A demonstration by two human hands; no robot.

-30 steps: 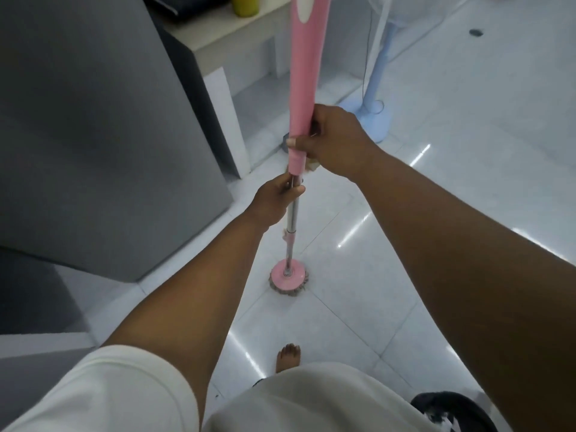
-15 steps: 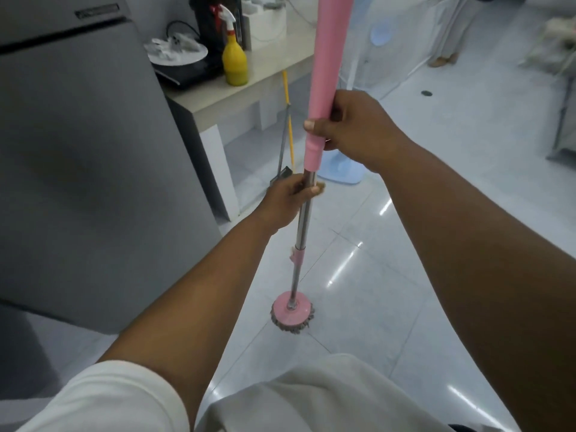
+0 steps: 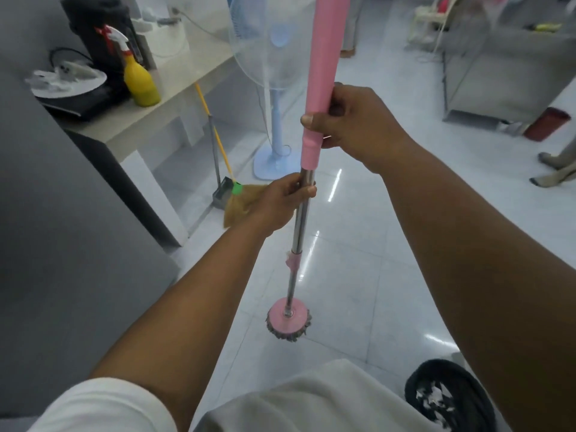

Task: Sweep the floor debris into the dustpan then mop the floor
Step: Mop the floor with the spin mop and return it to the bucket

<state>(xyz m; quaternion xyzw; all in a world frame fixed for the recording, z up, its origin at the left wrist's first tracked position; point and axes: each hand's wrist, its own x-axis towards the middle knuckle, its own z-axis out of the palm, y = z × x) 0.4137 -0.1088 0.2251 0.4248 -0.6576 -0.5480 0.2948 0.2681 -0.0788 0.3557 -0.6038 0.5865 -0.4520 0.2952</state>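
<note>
A short white sleeve (image 3: 103, 406) covers the upper arm behind the left hand (image 3: 277, 204); both forearms are bare, the right hand (image 3: 358, 126) ringless.

A home's living space with a kitchen corner: glossy white floor tiles (image 3: 358, 275), a grey fridge (image 3: 62, 229) near left, a counter (image 3: 174, 88) carrying a yellow spray bottle (image 3: 140, 82), a standing fan (image 3: 274, 88), and a broom (image 3: 230, 188) leaning below the counter.
</note>
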